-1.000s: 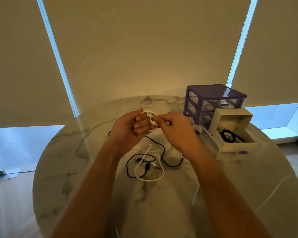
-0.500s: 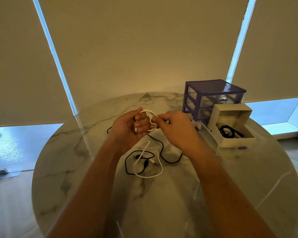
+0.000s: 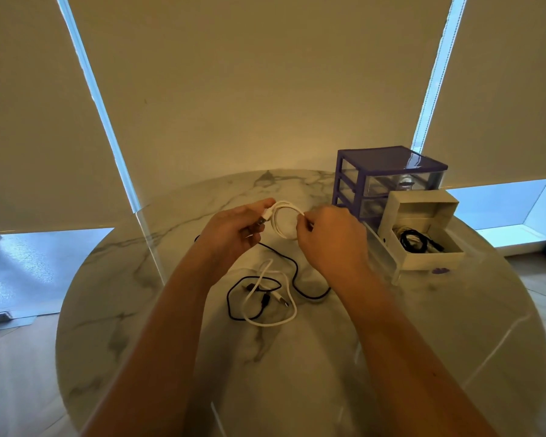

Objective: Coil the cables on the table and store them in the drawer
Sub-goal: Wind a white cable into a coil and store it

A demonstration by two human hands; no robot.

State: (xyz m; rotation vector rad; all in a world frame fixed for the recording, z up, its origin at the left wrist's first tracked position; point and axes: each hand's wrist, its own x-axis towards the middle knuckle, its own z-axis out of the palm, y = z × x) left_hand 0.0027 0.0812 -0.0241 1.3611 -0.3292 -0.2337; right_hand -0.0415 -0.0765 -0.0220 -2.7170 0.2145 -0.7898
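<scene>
A white cable [image 3: 281,227] forms a small loop in the air between my hands, and its tail hangs down to a loose loop on the table. My left hand [image 3: 232,236] grips the loop's left side by the plug end. My right hand [image 3: 330,239] pinches the loop's right side. A black cable [image 3: 297,275] lies tangled on the marble table [image 3: 297,373] below the hands. The purple drawer unit [image 3: 388,181] stands at the right, with its white drawer [image 3: 423,234] pulled out and a coiled black cable [image 3: 415,241] inside.
Roller blinds hang behind the round table, with bright window strips low at left and right. A small purple object [image 3: 440,270] lies in front of the open drawer. Wooden floor shows past the table's edges.
My hands have drawn slightly apart, so the white loop between them now shows wider. The view has tilted a little.
</scene>
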